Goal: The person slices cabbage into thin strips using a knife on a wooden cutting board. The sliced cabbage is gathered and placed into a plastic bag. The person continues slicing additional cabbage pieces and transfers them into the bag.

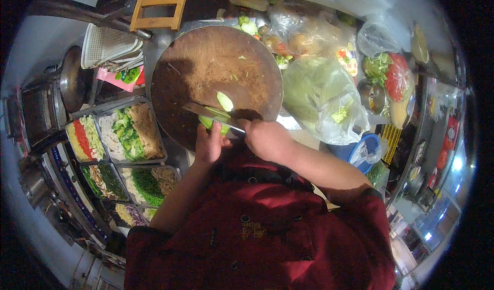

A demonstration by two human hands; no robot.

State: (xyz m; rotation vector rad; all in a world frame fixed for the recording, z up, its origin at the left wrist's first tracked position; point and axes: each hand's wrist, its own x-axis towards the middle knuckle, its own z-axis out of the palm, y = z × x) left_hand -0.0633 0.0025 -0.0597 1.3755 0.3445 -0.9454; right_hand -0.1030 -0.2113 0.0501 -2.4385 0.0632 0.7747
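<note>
My left hand (208, 145) grips a pale green vegetable (205, 122) at the near edge of a round wooden chopping board (216, 62), its thumb on top. My right hand (268, 140) is closed around the handle of a knife (202, 111). The broad blade points left and lies across the vegetable, hiding part of it; I cannot tell how deep it cuts. Just beyond the blade, a light green cut piece (224, 101) rests on the board. Small green scraps (234, 77) are scattered farther back.
Trays of cut vegetables (133, 132) stand at the left, below a white plastic basket (108, 47). A large plastic bag of greens (320, 93) touches the board's right side. More bagged produce (308, 35) crowds the back right. A blue bucket (364, 151) stands lower right.
</note>
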